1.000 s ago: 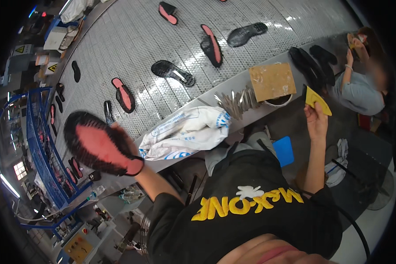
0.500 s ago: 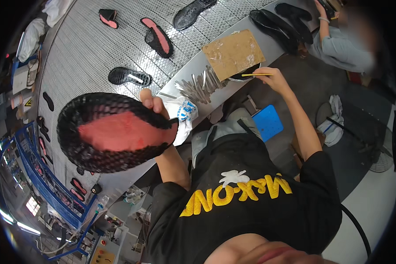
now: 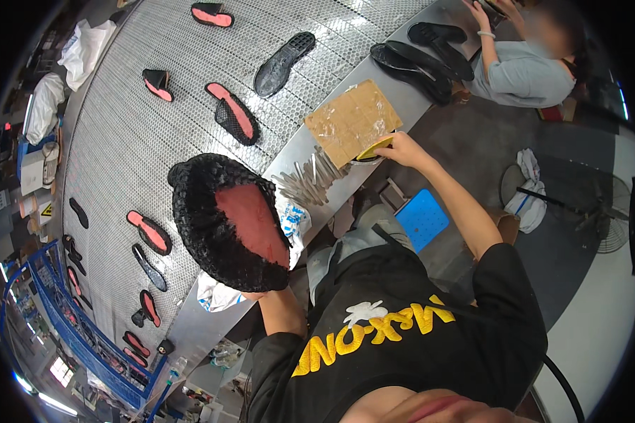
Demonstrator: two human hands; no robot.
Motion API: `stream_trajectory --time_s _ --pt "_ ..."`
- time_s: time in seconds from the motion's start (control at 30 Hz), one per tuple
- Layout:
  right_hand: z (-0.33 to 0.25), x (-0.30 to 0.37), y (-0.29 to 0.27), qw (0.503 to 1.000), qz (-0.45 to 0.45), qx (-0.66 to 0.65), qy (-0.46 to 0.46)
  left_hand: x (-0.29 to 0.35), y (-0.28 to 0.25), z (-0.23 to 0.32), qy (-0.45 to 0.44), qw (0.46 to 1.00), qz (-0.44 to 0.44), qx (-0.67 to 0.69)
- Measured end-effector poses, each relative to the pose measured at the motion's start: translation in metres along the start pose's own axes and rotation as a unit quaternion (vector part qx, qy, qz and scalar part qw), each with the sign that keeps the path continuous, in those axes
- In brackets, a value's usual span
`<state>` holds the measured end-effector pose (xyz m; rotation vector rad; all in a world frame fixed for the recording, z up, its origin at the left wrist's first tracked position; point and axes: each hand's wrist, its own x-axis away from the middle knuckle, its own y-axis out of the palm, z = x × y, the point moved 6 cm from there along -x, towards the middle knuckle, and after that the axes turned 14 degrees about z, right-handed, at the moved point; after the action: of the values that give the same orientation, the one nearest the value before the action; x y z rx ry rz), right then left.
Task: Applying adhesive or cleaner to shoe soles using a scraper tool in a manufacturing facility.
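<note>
My left hand (image 3: 255, 295) is mostly hidden beneath a black woven shoe upper with a pink bottom (image 3: 254, 218), which it holds up at the near side of the mesh conveyor. In my right hand (image 3: 404, 149) is a flat yellow tool (image 3: 375, 148), gripped over a small round container (image 3: 365, 162) at the bench edge. The tool's working end cannot be made out. A stained brown cardboard sheet (image 3: 353, 121) partly covers the container. Beside the sheet lie several thin grey strips (image 3: 307, 182).
The mesh conveyor (image 3: 169, 42) carries black soles (image 3: 283, 65) and pink-bottomed uppers (image 3: 233, 116). Large black shoe pieces (image 3: 420, 67) lie on the metal bench. A co-worker in a grey shirt (image 3: 525, 77) works at the far right. A blue stool (image 3: 422, 220) and a fan (image 3: 607, 211) stand on the right.
The shoe upper has turned and shifted right, its pink bottom now tilted. My right hand has moved left and lower with the yellow tool, which now shows its broad side. Conveyor items have shifted down-left.
</note>
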<state>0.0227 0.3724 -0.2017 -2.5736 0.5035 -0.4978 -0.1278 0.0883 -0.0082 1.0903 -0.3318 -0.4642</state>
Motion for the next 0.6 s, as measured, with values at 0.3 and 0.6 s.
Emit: stream_trajectory --time_s 0.3,0.6 --pt "0.003 -0.003 0.002 0.998 0.001 -0.063 -0.023 -0.002 -0.007 0.004 0.024 0.983 0.177 0.034" --pt "0.021 -0.008 0.006 0.998 -0.005 -0.054 0.025 0.011 -0.011 0.0 0.043 0.94 0.329 0.082"
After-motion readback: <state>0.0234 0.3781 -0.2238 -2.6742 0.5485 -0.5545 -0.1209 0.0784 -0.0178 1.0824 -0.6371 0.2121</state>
